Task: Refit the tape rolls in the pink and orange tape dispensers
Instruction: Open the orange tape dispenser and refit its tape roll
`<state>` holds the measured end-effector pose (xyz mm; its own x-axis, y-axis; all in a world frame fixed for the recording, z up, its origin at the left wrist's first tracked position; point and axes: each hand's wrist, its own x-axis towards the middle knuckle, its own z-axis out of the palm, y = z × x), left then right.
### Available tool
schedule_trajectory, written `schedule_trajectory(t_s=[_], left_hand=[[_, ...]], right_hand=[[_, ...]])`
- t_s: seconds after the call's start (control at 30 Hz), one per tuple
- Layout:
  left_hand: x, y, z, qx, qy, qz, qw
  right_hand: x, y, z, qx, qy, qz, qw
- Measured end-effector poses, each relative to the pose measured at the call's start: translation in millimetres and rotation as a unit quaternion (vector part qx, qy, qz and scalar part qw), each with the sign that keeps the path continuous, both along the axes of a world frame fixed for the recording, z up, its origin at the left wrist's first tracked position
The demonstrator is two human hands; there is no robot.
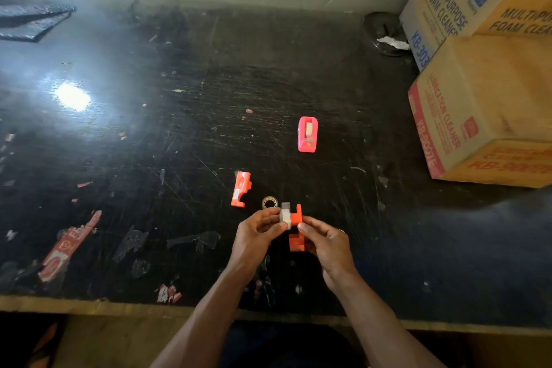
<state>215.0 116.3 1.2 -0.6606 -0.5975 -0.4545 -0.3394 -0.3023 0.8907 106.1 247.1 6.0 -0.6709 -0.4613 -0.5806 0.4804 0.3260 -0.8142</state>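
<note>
Fingers of the left hand (258, 231) are pinching a small tape roll (286, 216), clamped on its rim, while the fingers of the right hand (324, 243) are closing around one half of the orange dispenser (296, 228) and holding it just off the table (298, 75). The roll is pressing against the open side of that half, so the step in hand appears to be seating the roll in the orange shell. I cannot tell whether it is already sitting on its hub.

Next, the move is likely calling for the roll to be pushed fully home, then for the other orange half (240, 189), lying just beyond and to the left of the left fingers, to be picked up and snapped on. A small ring (269, 202), perhaps a spare core, is lying right ahead of the left fingers and may need to go in too.

Farther out beyond the right fingers, the pink dispenser (307, 134) is standing closed with a roll showing inside, seemingly finished. Cardboard boxes (484, 104) are stacked well off to the right, and torn label scraps (68, 245) are littering the surface to the left; neither is blocking the work.
</note>
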Motion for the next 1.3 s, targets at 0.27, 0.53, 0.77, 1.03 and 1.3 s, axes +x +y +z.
schedule_trajectory(t_s=[0.27, 0.53, 0.77, 1.03, 1.3], left_hand=[[-3, -2, 6, 0.019, 0.019, -0.046, 0.999], [-7, -2, 8, 0.014, 0.034, -0.063, 0.997], [-8, -11, 2, -0.042, -0.034, -0.037, 0.998], [-17, -27, -20, -0.277, -0.185, -0.055, 0.941], [-37, -30, -23, -0.318, -0.207, -0.092, 0.921]], right_hand=[[-3, 4, 4, -0.022, -0.036, 0.004, 0.999], [1, 2, 10, -0.066, -0.122, -0.042, 0.989], [-2, -1, 10, -0.075, -0.152, -0.091, 0.981], [-9, -2, 5, -0.046, -0.144, -0.119, 0.981], [-17, -3, 9, -0.040, -0.127, -0.115, 0.984]])
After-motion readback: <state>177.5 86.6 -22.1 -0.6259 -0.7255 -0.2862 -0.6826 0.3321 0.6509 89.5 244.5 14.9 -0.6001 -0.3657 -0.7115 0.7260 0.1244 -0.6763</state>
